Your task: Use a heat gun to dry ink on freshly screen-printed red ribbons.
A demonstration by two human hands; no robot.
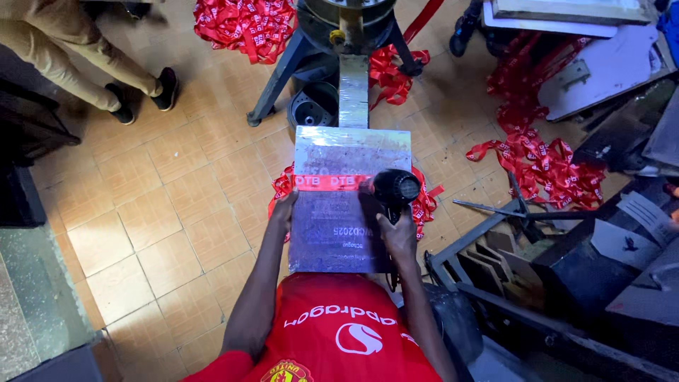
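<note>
In the middle of the frame a flat printing board (351, 205) lies on a metal arm of a press stand (339, 42), and a red ribbon (332, 181) with white print is stretched across the board from left to right. The left hand (285, 210) rests on the left edge of the board, just below the ribbon's left end; its fingers are bent over the edge, and it seems to press or hold the board there. The right hand (400, 233) is closed around the handle of a black hair dryer (395, 189). The dryer's round head sits at the right side of the board, touching or just above the ribbon, so the ribbon lies between the two hands.

More red ribbons (244, 25) lie in heaps on the tiled floor (163, 212) at the upper left and at the right. In the upper left corner stand the legs of another person (78, 56).
</note>
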